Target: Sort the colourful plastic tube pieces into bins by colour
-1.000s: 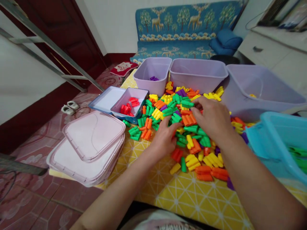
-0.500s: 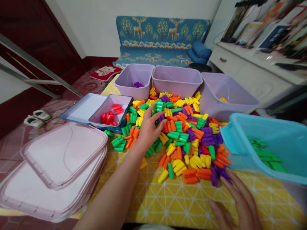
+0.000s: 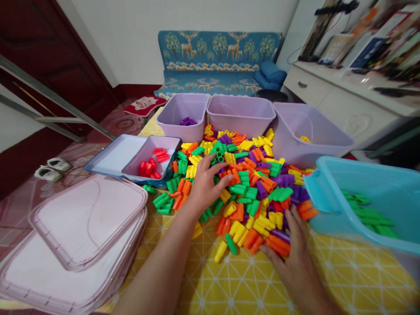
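Observation:
A wide pile of plastic building pieces (image 3: pixel 241 189), shaped like joined tubes in green, yellow, orange, purple and red, covers the middle of the yellow patterned tablecloth (image 3: pixel 226 280). My left hand (image 3: pixel 206 183) rests over the pile's left part with fingers spread. Just beyond its fingertips a green tube piece (image 3: pixel 219 153) stands tilted, its round open ends facing me. At the front right edge of the pile is my right hand (image 3: pixel 295 256). Its thumb and fingers are apart around orange pieces (image 3: pixel 277 246) and a purple piece (image 3: pixel 280 235), touching the edge of the heap.
Behind the pile stand three lilac bins (image 3: pixel 241 114), the left with purple pieces, the right with a yellow one. A turquoise bin (image 3: pixel 328 205) with green pieces is right. Left are a small tray (image 3: pixel 134 168) with red pieces and stacked pinkish lids (image 3: pixel 88 218).
My right hand has moved forward and left into the pile's edge, and pieces there have shifted. The green piece by my left fingertips has turned end-on. The view has tilted slightly.

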The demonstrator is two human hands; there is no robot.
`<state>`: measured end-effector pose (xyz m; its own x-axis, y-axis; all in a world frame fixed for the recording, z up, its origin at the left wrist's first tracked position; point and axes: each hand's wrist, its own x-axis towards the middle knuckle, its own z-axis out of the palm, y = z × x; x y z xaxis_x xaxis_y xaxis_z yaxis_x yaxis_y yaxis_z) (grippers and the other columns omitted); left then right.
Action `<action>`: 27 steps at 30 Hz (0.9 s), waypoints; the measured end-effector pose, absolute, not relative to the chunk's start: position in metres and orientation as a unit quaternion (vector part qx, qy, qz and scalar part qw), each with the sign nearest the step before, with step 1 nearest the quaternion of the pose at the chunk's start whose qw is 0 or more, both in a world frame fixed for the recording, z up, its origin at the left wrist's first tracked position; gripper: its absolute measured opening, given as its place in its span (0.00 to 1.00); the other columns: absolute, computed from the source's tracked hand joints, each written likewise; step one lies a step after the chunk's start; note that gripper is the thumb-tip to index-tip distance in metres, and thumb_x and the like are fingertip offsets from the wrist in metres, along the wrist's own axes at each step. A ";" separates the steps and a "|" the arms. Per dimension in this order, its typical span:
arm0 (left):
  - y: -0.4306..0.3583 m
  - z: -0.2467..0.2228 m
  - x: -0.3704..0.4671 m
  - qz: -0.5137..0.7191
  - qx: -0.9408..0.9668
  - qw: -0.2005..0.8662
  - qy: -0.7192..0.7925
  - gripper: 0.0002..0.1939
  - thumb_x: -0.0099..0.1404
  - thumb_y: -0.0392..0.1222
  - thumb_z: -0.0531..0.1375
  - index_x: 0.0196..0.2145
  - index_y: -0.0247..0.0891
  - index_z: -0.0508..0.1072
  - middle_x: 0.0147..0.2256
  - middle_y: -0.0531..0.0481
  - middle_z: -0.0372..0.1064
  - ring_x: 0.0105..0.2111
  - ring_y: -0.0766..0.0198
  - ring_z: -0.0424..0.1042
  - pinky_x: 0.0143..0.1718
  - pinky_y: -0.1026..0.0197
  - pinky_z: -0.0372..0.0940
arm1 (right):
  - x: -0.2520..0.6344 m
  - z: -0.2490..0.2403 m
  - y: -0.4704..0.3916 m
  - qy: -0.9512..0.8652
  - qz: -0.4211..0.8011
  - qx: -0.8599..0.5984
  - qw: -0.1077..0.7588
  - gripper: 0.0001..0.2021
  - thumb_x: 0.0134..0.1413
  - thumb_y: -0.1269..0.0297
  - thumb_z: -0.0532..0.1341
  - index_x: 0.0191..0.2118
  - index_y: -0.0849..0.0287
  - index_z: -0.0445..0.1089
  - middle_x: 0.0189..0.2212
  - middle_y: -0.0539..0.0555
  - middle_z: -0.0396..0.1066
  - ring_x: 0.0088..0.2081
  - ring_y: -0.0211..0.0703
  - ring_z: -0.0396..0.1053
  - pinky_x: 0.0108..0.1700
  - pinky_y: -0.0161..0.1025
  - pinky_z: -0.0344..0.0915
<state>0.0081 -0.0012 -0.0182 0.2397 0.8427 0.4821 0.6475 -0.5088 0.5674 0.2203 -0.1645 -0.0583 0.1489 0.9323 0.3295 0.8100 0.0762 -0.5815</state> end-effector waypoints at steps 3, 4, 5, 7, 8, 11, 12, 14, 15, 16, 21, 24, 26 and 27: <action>-0.002 -0.019 0.009 0.387 0.774 0.131 0.485 0.19 0.63 0.52 0.57 0.49 0.42 0.73 0.58 0.41 0.57 0.60 0.51 0.55 0.59 0.45 0.54 | 0.210 -0.054 -0.141 -0.683 0.089 -0.636 0.347 0.41 0.54 0.60 0.60 0.67 0.50 0.35 0.68 0.58 0.31 0.67 0.57 0.39 0.60 0.58 0.57; -0.002 -0.019 0.009 0.387 0.772 0.134 0.486 0.19 0.63 0.52 0.57 0.49 0.42 0.73 0.58 0.41 0.57 0.60 0.51 0.55 0.59 0.45 0.54 | 0.206 -0.051 -0.133 -0.697 0.087 -0.622 0.346 0.41 0.54 0.60 0.60 0.67 0.50 0.35 0.68 0.57 0.29 0.67 0.57 0.38 0.61 0.58 0.56; -0.002 -0.018 0.009 0.387 0.771 0.137 0.486 0.19 0.64 0.52 0.57 0.49 0.42 0.73 0.57 0.41 0.58 0.60 0.51 0.55 0.59 0.45 0.54 | 0.202 -0.047 -0.124 -0.709 0.085 -0.610 0.344 0.41 0.54 0.61 0.60 0.67 0.50 0.36 0.68 0.57 0.27 0.67 0.57 0.37 0.62 0.58 0.54; -0.003 -0.016 0.009 0.390 0.768 0.145 0.487 0.19 0.64 0.51 0.56 0.49 0.41 0.72 0.56 0.41 0.59 0.59 0.51 0.56 0.59 0.46 0.54 | 0.195 -0.037 -0.104 -0.731 0.077 -0.589 0.336 0.38 0.55 0.63 0.60 0.67 0.50 0.39 0.68 0.56 0.26 0.67 0.56 0.34 0.64 0.58 0.49; -0.003 -0.015 0.009 0.393 0.765 0.151 0.487 0.19 0.65 0.51 0.56 0.49 0.41 0.72 0.56 0.41 0.59 0.59 0.52 0.56 0.59 0.46 0.54 | 0.192 -0.032 -0.093 -0.739 0.074 -0.581 0.334 0.37 0.55 0.64 0.59 0.66 0.51 0.40 0.68 0.56 0.26 0.68 0.55 0.33 0.64 0.57 0.47; -0.004 -0.011 0.007 0.410 0.752 0.177 0.486 0.19 0.67 0.49 0.52 0.52 0.41 0.70 0.56 0.42 0.59 0.59 0.54 0.57 0.59 0.48 0.54 | 0.184 -0.015 -0.052 -0.780 0.038 -0.541 0.312 0.33 0.54 0.62 0.60 0.64 0.53 0.49 0.68 0.57 0.31 0.68 0.54 0.31 0.64 0.58 0.45; -0.004 -0.010 0.006 0.418 0.745 0.184 0.487 0.19 0.68 0.49 0.51 0.53 0.41 0.69 0.57 0.42 0.59 0.60 0.55 0.56 0.59 0.48 0.54 | 0.181 -0.011 -0.037 -0.790 0.024 -0.533 0.303 0.32 0.53 0.62 0.61 0.63 0.54 0.52 0.68 0.59 0.33 0.68 0.55 0.32 0.64 0.59 0.45; -0.003 -0.009 0.004 0.428 0.732 0.195 0.494 0.21 0.67 0.50 0.52 0.55 0.41 0.66 0.58 0.42 0.58 0.61 0.54 0.54 0.60 0.49 0.54 | 0.178 -0.005 -0.007 -0.790 -0.002 -0.540 0.291 0.29 0.53 0.63 0.61 0.60 0.58 0.57 0.67 0.62 0.38 0.67 0.56 0.36 0.63 0.60 0.45; -0.003 -0.010 0.003 0.426 0.730 0.198 0.496 0.23 0.66 0.51 0.54 0.57 0.42 0.65 0.59 0.42 0.57 0.62 0.53 0.53 0.60 0.48 0.53 | 0.176 -0.003 0.006 -0.789 -0.011 -0.544 0.284 0.27 0.52 0.64 0.62 0.59 0.58 0.59 0.66 0.63 0.41 0.67 0.57 0.39 0.62 0.61 0.46; -0.003 -0.010 0.002 0.421 0.732 0.200 0.498 0.27 0.64 0.52 0.57 0.58 0.42 0.63 0.60 0.41 0.55 0.62 0.52 0.52 0.60 0.48 0.53 | 0.176 -0.002 0.017 -0.782 -0.017 -0.554 0.284 0.25 0.53 0.64 0.61 0.57 0.59 0.62 0.65 0.64 0.44 0.66 0.58 0.42 0.62 0.61 0.46; -0.004 -0.017 0.004 0.385 0.752 0.183 0.502 0.37 0.55 0.51 0.64 0.60 0.45 0.58 0.62 0.40 0.47 0.63 0.48 0.49 0.60 0.46 0.53 | 0.179 -0.007 0.042 -0.698 -0.020 -0.598 0.393 0.22 0.57 0.55 0.56 0.54 0.61 0.66 0.60 0.66 0.55 0.61 0.55 0.53 0.60 0.55 0.52; 0.001 -0.016 0.009 0.390 0.747 0.153 0.516 0.33 0.56 0.47 0.64 0.58 0.43 0.63 0.59 0.40 0.53 0.61 0.48 0.53 0.58 0.46 0.56 | 0.182 -0.014 0.039 -0.678 -0.022 -0.592 0.435 0.20 0.59 0.54 0.54 0.53 0.59 0.67 0.59 0.64 0.57 0.61 0.53 0.54 0.60 0.54 0.52; 0.009 -0.010 0.012 0.393 0.743 0.134 0.526 0.25 0.57 0.44 0.63 0.53 0.41 0.69 0.54 0.41 0.60 0.57 0.49 0.60 0.55 0.47 0.59 | 0.182 -0.017 0.034 -0.689 -0.029 -0.575 0.440 0.19 0.60 0.56 0.52 0.53 0.58 0.67 0.60 0.62 0.56 0.61 0.53 0.53 0.60 0.55 0.51; 0.015 -0.006 0.013 0.392 0.744 0.129 0.525 0.21 0.57 0.42 0.63 0.49 0.41 0.72 0.50 0.42 0.64 0.54 0.50 0.64 0.54 0.48 0.61 | 0.182 -0.017 0.032 -0.695 -0.035 -0.568 0.441 0.19 0.60 0.57 0.52 0.53 0.57 0.67 0.61 0.61 0.55 0.62 0.54 0.52 0.60 0.56 0.51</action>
